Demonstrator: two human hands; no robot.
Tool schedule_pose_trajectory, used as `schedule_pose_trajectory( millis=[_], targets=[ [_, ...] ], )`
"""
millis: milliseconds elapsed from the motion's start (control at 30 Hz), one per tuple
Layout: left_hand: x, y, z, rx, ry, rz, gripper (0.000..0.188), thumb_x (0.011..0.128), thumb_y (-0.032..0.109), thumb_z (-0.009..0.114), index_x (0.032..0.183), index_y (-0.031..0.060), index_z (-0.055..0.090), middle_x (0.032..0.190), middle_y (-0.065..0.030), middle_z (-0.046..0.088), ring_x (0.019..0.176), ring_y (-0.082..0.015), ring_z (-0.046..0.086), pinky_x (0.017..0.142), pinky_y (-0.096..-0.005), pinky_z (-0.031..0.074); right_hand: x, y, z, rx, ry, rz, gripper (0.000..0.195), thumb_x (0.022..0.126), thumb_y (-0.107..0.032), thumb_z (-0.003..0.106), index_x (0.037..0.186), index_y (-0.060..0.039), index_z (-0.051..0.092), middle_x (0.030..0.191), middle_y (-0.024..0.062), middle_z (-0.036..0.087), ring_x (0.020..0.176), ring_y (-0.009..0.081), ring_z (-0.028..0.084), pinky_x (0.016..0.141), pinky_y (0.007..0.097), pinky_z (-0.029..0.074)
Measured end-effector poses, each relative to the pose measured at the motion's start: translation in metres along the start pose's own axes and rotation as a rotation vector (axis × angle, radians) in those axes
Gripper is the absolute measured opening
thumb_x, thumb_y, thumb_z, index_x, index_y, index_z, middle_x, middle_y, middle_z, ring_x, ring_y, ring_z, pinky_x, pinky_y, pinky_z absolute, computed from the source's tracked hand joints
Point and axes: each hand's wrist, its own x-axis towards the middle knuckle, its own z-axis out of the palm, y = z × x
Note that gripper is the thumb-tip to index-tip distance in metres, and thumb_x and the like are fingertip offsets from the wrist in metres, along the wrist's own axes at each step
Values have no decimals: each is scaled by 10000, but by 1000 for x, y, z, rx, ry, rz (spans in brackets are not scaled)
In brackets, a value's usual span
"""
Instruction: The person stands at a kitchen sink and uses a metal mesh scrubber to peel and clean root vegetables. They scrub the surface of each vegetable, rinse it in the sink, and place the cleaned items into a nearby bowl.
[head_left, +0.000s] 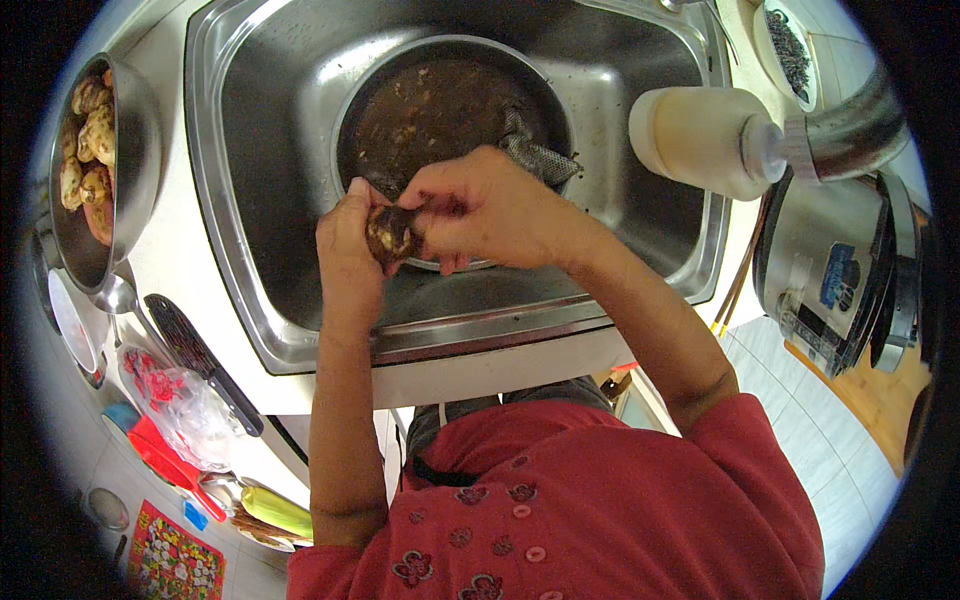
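A knobbly root vegetable (391, 231), dark brown with pale patches, is held in my left hand (347, 251) over the near rim of a round metal basin. My right hand (499, 210) touches its right side, fingers bent around something dark that I cannot make out. The basin (450, 43) stands in the steel sink (300, 247) and holds murky brown water with pale bits. A grey mesh cloth (546, 157) hangs over the basin's right side, just beyond my right hand.
On the left, a steel bowl (139, 150) holds several pale, knobbly roots. A black-bladed knife (199, 360), a plastic bag (184, 412) and a red-handled tool (169, 461) lie nearer. A cloudy bottle (701, 139) overhangs the sink's right side. Chopsticks (739, 289) lie at its right edge.
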Motion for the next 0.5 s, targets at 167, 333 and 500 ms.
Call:
schedule_pose_trajectory(
  millis=[167,333,500],
  targets=[
    [-2,-12,-6,-66,-53,-45,427,991,424,423,769,80,543,632,-17,520,454,-69,445,357,-214,295,0,-2,4,155,-73,94,136,881,-97,654,969,5,637,726,77,667,606,119,651,538,241,530],
    [0,-16,-9,-166,-100,-125,423,979,418,454,745,78,550,599,-10,513,451,-71,446,375,-225,315,2,0,3,322,-105,208,157,881,-114,662,965,16,635,740,85,671,612,140,665,537,245,540],
    [-3,-6,-8,-189,-114,-135,430,960,454,478,730,95,536,574,7,493,440,-60,434,366,-224,298,5,-8,-1,337,-127,242,175,877,-130,665,946,27,633,741,107,673,606,164,672,533,253,550]
  ],
)
